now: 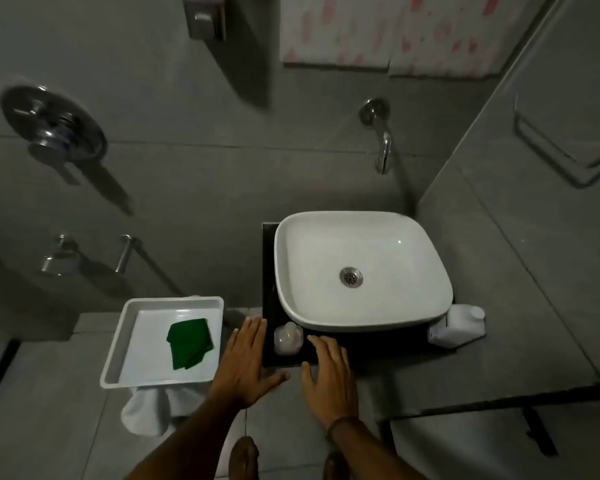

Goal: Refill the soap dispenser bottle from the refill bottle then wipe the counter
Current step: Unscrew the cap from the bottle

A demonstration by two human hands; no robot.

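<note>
A person's two bare hands hover, palms down and fingers spread, over the near edge of a dark counter (270, 258) in a dim, grey-tiled washroom. No brand, label or lettering can be read on anything in view. The small clear soap dispenser bottle (288, 338) stands on the counter between the two hands, just past the fingertips: it sits just right of the left hand (248, 362) and just left of and beyond the right hand (328, 379). Neither hand touches it, and both are open and empty. The white refill bottle (457, 326) stands well to the right of the right hand, at the far corner of the counter beside the white basin (361, 271). To the left of the left hand, a folded green cloth (189, 342) lies in a white tray (116, 348), which rests on a white towel (146, 414). Both forearms reach forward from the bottom of the frame, and a thin band circles the right wrist. A wall spout (381, 147) hangs above the basin.
</note>
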